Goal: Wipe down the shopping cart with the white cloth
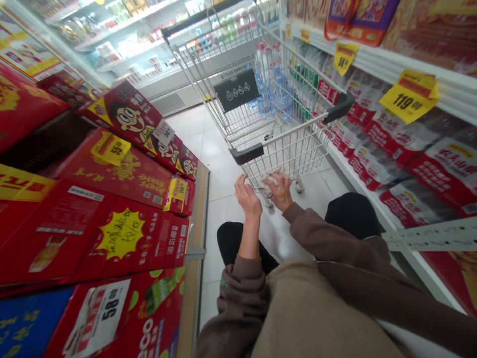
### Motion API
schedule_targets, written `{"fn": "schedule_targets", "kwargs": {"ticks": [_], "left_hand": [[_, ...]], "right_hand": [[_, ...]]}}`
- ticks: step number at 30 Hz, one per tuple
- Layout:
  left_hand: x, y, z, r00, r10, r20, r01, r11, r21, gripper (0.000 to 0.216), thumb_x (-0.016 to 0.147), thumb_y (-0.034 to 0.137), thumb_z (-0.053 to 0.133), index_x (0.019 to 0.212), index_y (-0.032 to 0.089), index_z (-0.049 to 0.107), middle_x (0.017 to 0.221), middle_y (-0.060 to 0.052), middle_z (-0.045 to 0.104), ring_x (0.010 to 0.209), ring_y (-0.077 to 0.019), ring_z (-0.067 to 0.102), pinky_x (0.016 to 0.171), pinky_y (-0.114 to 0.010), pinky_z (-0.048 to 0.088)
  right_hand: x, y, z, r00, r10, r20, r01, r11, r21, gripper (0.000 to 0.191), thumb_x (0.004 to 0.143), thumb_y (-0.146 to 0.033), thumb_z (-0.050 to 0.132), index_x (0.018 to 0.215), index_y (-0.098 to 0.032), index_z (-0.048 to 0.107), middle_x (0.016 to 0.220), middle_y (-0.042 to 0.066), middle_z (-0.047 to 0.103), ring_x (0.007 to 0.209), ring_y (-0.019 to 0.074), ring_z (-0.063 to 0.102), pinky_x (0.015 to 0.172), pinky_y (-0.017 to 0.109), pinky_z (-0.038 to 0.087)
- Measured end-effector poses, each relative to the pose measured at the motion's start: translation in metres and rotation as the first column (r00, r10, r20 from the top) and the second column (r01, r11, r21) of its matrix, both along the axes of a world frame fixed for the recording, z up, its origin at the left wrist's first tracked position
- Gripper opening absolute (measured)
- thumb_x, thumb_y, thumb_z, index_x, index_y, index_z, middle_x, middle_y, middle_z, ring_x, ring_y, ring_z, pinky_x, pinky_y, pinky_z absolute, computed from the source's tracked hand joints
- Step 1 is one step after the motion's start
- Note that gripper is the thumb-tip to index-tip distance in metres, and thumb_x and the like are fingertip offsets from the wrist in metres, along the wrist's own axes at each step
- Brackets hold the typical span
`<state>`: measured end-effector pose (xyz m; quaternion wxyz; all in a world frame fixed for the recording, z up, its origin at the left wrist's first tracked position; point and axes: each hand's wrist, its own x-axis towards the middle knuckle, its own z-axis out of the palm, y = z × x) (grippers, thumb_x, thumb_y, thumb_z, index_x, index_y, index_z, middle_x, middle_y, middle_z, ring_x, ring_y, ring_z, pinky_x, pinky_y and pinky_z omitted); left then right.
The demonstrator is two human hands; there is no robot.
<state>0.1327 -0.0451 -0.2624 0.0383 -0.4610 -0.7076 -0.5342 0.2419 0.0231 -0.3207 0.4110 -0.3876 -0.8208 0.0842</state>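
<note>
Beige clothing (pixel 316 308) lay nearest the head camera, at six o'clock. In that view the right hand (pixel 281 191) gripped a pale, crumpled rag (pixel 267 178), fingers bunched over it, at the near end of the cart (pixel 238 91). The left hand (pixel 249 199) was just beside, fingers bent and parted, with nothing seen in it; whether it touched the cart could not be told. From the left hand the rag lay at two o'clock; the right was nearer. The cart's long axis ran from the hands toward eleven o'clock. Boxes (pixel 130 184) stood at nine o'clock, bottles (pixel 387 134) at three.
</note>
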Motion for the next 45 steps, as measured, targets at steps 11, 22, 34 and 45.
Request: {"fn": "schedule_targets", "kwargs": {"ticks": [11,22,34,45], "left_hand": [[-0.01,-0.001,0.0,0.981,-0.135,-0.142,0.112,0.98,-0.162,0.06,0.11,0.043,0.016,0.129,0.019,0.069,0.135,-0.014,0.07,0.142,-0.0242,0.054,0.12,-0.049,0.03],[-0.053,0.023,0.023,0.968,-0.245,0.045,0.248,0.964,-0.091,0.064,0.106,0.063,0.017,0.118,0.021,0.064,0.131,-0.013,0.071,0.131,-0.0232,0.061,0.115,-0.043,0.041],[-0.082,0.037,0.02,0.753,-0.389,0.531,0.264,0.917,0.298,0.081,0.096,0.081,0.003,0.108,0.023,0.058,0.117,-0.012,0.07,0.112,-0.0212,0.07,0.102,-0.041,0.054],[-0.089,0.042,0.015,0.714,-0.39,0.581,0.365,0.916,0.166,0.077,0.103,0.069,0.007,0.127,0.025,0.065,0.135,-0.012,0.071,0.13,-0.0231,0.065,0.11,-0.046,0.047]], "right_hand": [[-0.01,-0.01,-0.005,0.996,-0.027,-0.088,0.03,0.999,0.033,0.039,0.083,-0.005,0.057,0.113,-0.025,0.074,0.131,0.011,0.057,0.122,0.0287,0.045,0.106,0.048,0.041],[-0.027,-0.012,0.013,0.997,-0.01,-0.076,0.024,0.983,0.182,0.043,0.085,-0.005,0.057,0.117,-0.029,0.074,0.133,0.01,0.058,0.125,0.0282,0.044,0.106,0.048,0.04],[-0.07,-0.028,0.067,0.987,0.029,0.16,-0.085,0.933,0.351,0.024,0.101,-0.016,0.052,0.113,-0.03,0.068,0.134,0.005,0.065,0.126,0.0265,0.049,0.111,0.054,0.035],[-0.043,-0.048,0.065,0.985,-0.008,0.175,-0.052,0.941,0.334,0.039,0.084,-0.003,0.057,0.113,-0.026,0.07,0.132,0.007,0.068,0.123,0.029,0.048,0.102,0.049,0.035]]}}
